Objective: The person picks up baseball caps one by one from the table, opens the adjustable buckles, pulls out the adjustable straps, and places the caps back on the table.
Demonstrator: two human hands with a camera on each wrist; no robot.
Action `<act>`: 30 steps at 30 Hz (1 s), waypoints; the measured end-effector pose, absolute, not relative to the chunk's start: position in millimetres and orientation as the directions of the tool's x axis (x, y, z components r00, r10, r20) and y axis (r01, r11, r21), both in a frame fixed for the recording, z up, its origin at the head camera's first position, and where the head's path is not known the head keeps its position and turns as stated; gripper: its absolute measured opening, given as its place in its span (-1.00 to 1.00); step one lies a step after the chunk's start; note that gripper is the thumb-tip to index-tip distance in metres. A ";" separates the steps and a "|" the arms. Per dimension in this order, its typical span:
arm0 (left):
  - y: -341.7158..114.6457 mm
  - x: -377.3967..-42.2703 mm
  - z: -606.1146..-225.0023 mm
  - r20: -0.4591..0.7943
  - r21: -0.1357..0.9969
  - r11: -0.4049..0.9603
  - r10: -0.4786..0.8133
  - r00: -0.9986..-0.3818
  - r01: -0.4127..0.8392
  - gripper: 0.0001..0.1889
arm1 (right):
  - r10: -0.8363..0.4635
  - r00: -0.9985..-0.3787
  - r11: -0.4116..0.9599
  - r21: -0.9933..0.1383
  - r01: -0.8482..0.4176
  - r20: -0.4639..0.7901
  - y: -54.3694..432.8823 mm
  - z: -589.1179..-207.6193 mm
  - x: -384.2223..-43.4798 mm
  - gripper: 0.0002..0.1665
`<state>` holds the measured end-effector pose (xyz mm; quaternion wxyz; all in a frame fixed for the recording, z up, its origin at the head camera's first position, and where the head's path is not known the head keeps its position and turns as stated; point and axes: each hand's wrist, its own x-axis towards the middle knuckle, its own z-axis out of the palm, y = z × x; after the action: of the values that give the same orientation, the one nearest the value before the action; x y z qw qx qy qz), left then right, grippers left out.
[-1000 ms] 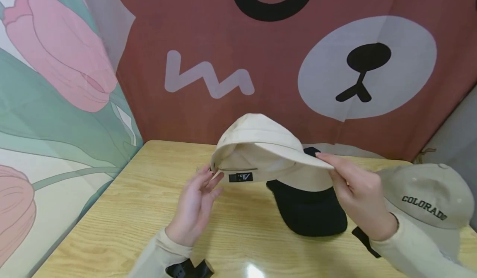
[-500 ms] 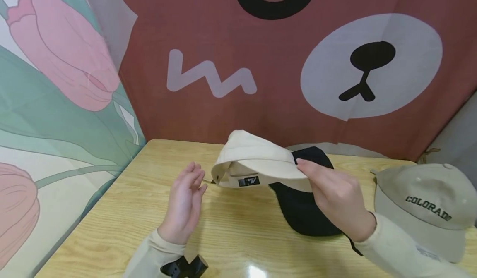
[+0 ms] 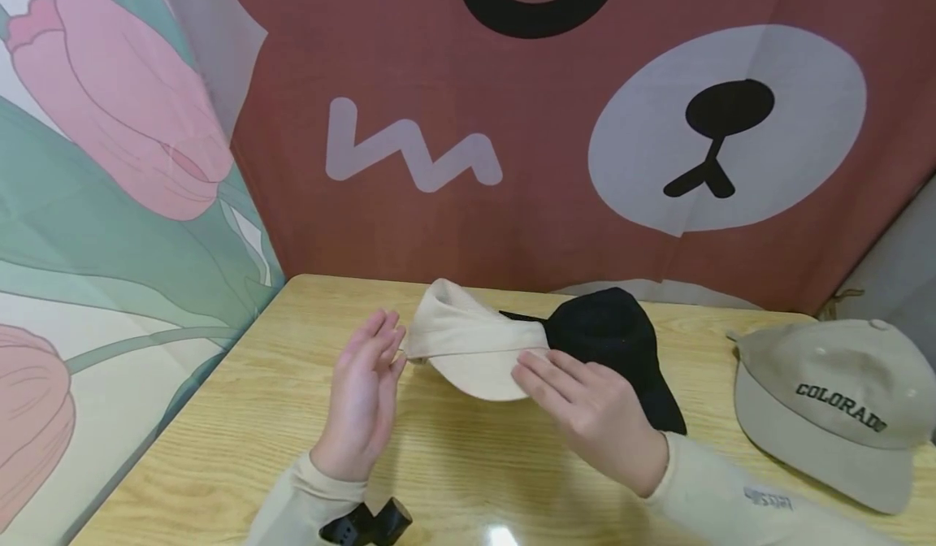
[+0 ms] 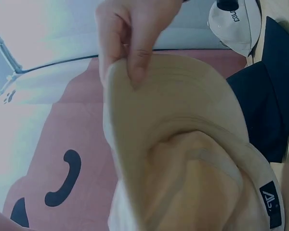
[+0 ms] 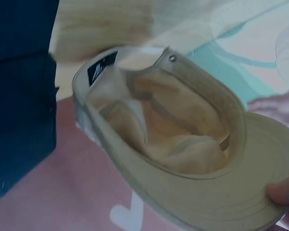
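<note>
A cream baseball cap (image 3: 475, 331) is over the table in the head view, its brim toward me and to the right. My right hand (image 3: 592, 420) pinches that brim; the thumb presses its underside in the right wrist view. Beside the cap's left edge, my left hand (image 3: 358, 404) is held up with straight fingers and grips nothing. The left wrist view looks into the cap from below, past the brim (image 4: 188, 91) to a black label (image 4: 271, 204) on the inner band. Just right of it lies a black cap (image 3: 607, 327), partly behind my right hand.
A beige cap lettered COLORADO (image 3: 841, 400) lies at the right on the wood-grain table (image 3: 219, 416). A red-brown cloth with a bear print (image 3: 541, 123) hangs behind the table, and a tulip-print cloth (image 3: 132, 107) covers the left side.
My right hand has brought the cream cap down and left, tipping its brim lower so the inside no longer shows in the head view. My left hand has let go of the cap's back edge.
</note>
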<state>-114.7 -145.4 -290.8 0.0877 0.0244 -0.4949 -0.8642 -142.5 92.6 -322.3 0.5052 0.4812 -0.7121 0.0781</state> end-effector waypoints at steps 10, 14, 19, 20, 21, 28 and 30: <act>-142.6 -113.8 -291.7 0.055 0.869 -0.478 -0.170 -0.984 0.132 -0.37 | -0.706 -0.060 0.478 0.412 -0.776 0.706 74.4 -343.3 -137.3 -0.42; -140.7 -115.1 -292.7 0.054 0.863 -0.488 -0.165 -0.985 0.129 -0.38 | -0.748 -0.115 0.465 0.393 -0.793 0.654 65.3 -351.7 -133.4 -0.56; -139.7 -115.4 -294.6 0.056 0.863 -0.491 -0.133 -0.990 0.114 -0.39 | -0.797 -0.212 0.457 0.336 -0.824 0.565 54.3 -360.5 -129.6 -0.61; -139.8 -115.5 -294.9 0.057 0.863 -0.492 -0.127 -0.990 0.113 -0.38 | -0.801 -0.223 0.455 0.323 -0.829 0.555 51.9 -362.0 -129.7 -0.62; -139.9 -115.5 -295.2 0.055 0.863 -0.493 -0.124 -0.991 0.110 -0.38 | -0.805 -0.231 0.454 0.317 -0.832 0.546 49.7 -363.4 -130.0 -0.62; -140.8 -115.7 -295.8 0.044 0.866 -0.490 -0.130 -0.991 0.103 -0.38 | -0.816 -0.231 0.442 0.313 -0.841 0.530 35.2 -372.5 -132.3 -0.76; -140.7 -116.0 -296.1 0.046 0.867 -0.488 -0.132 -0.990 0.106 -0.38 | -0.821 -0.239 0.444 0.317 -0.838 0.518 32.5 -374.5 -132.5 -0.78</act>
<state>-116.0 -140.7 -296.1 0.0690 0.0133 -0.5014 -0.8624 -132.5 32.5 -374.5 0.3201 0.5272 -0.7871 0.0131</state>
